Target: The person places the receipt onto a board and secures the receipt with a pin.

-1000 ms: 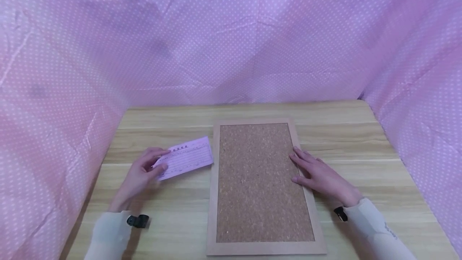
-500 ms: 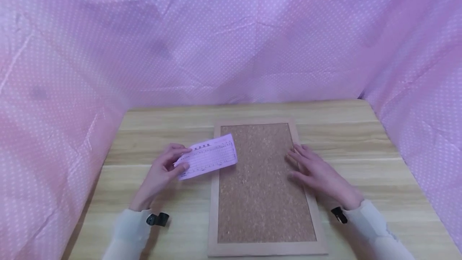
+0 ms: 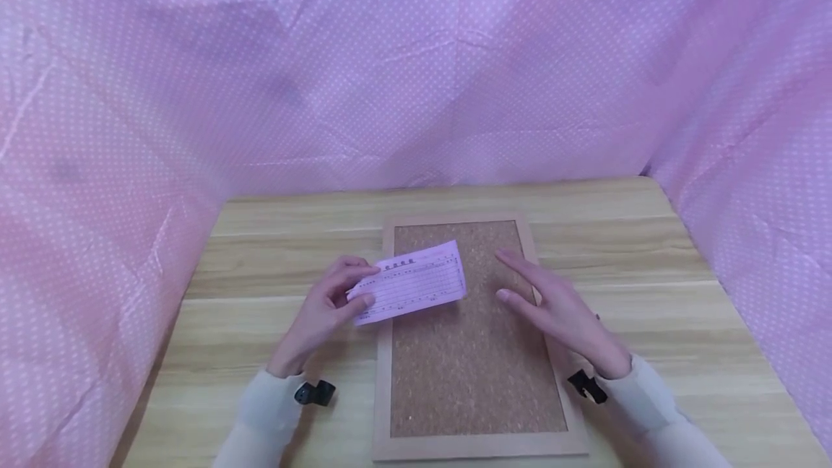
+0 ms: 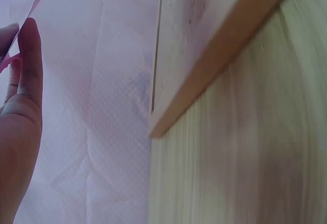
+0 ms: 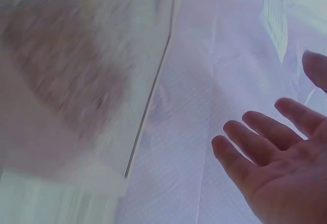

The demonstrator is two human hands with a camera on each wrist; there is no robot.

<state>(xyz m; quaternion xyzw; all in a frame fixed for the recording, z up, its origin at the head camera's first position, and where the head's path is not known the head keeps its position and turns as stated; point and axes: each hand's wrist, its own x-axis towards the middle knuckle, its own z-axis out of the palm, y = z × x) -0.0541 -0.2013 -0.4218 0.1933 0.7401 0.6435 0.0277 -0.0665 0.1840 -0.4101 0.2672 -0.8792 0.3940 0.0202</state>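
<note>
The left hand [image 3: 325,309] pinches the slip [image 3: 411,282] at its left end, thumb on the near face and fingers behind. The slip is a pink printed form, held in the air over the upper left part of the board [image 3: 474,352]. Its right end reaches across the board's left frame rail and over the cork. Whether the slip touches the cork cannot be told from the head view.

The right hand [image 3: 552,305] is empty, fingers straight and slightly spread, palm turned toward the slip. It hovers above the board's upper right area, near the slip's free right end but apart from it. The right wrist view shows the same: relaxed fingers [image 5: 265,132] and the slip [image 5: 275,14] edge-on beyond them.

Handling, as a judgement: the slip is thin paper, very light and limp. It will sag or curl when held by one end only. It creases and tears easily, so a light pinch at an edge or corner is enough. Support at both short ends would keep it flat.

The board is a stiff, cork-faced panel in a wood frame. It lies flat on the table [image 3: 273,237], long side running away from the person. Pink dotted cloth [image 3: 416,71] screens the table on three sides.
</note>
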